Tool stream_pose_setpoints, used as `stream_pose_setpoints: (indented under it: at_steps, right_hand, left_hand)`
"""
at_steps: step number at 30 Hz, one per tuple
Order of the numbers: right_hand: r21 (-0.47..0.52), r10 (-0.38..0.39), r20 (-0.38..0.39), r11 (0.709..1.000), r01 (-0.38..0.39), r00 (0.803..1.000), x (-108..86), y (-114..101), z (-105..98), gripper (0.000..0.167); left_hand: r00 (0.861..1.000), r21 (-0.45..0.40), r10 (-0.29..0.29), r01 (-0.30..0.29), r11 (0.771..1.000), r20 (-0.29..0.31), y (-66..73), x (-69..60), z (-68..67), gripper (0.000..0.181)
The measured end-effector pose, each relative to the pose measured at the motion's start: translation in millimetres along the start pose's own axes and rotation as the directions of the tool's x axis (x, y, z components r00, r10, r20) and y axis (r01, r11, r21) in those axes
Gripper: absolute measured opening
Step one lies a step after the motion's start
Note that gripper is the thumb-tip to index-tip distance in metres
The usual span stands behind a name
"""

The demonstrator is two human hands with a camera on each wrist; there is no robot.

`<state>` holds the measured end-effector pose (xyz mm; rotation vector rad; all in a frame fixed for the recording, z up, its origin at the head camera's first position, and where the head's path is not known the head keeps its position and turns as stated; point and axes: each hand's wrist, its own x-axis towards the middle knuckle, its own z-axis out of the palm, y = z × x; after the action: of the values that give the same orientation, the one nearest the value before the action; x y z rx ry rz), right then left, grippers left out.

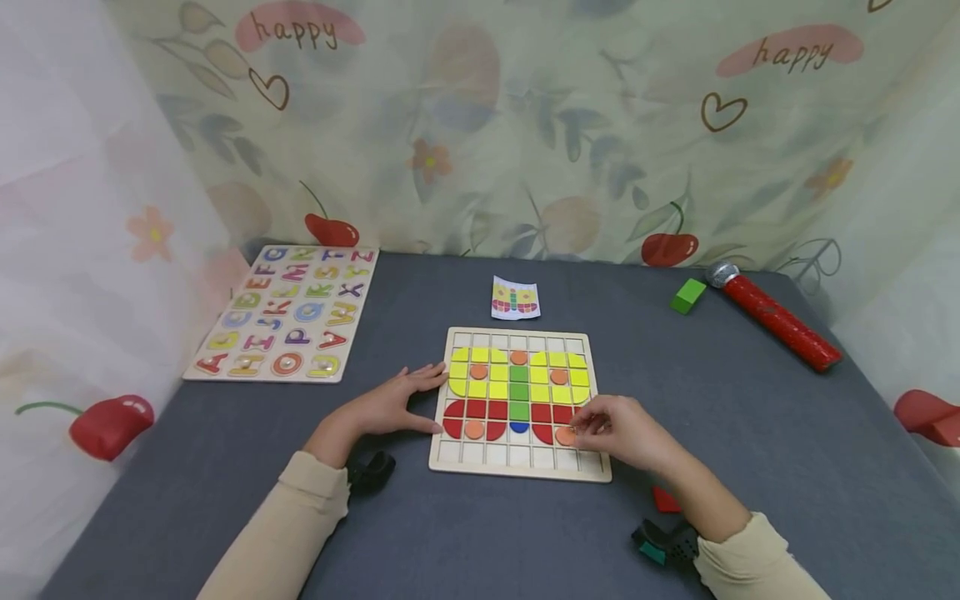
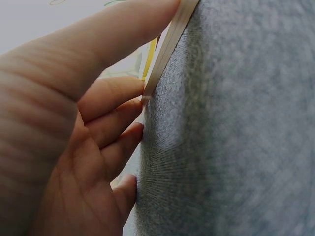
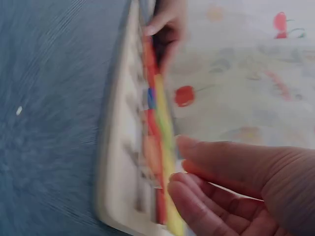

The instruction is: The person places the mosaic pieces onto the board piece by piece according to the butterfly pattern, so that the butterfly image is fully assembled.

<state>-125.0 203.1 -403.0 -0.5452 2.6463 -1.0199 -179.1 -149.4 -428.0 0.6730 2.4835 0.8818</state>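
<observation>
A pale wooden grid board (image 1: 517, 477) lies on the dark cloth, its coloured tiles forming a butterfly with yellow upper wings, red lower wings and a green body. At its left edge my left hand (image 1: 386, 403) rests with the fingers extended and the thumb spread apart, touching the rim. My right hand (image 1: 618, 429) hovers over the lower right of the board, thumb and fingers bent close together beside an orange disc (image 1: 565, 436). No piece shows clearly between those fingertips; the right wrist view is blurred. That hand hides the outer cells of the red right wing.
A small butterfly picture card (image 1: 516, 298) lies behind the board. An alphabet board (image 1: 281, 317) is at the back left. A green block (image 1: 687, 296) and a red microphone (image 1: 776, 318) are at the back right. Near my right wrist lies a red piece (image 1: 666, 500).
</observation>
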Motion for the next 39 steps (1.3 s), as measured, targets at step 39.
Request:
stream_pose_setpoints:
  at_steps: [39]
  right_hand:
    - [0.296,-0.006,0.219,0.953,-0.061,0.976,-51.4,51.6,-25.2,0.022]
  left_hand:
    - [1.000,-0.012,-0.009,0.009,1.000,-0.001,0.0,0.3,0.8,0.090]
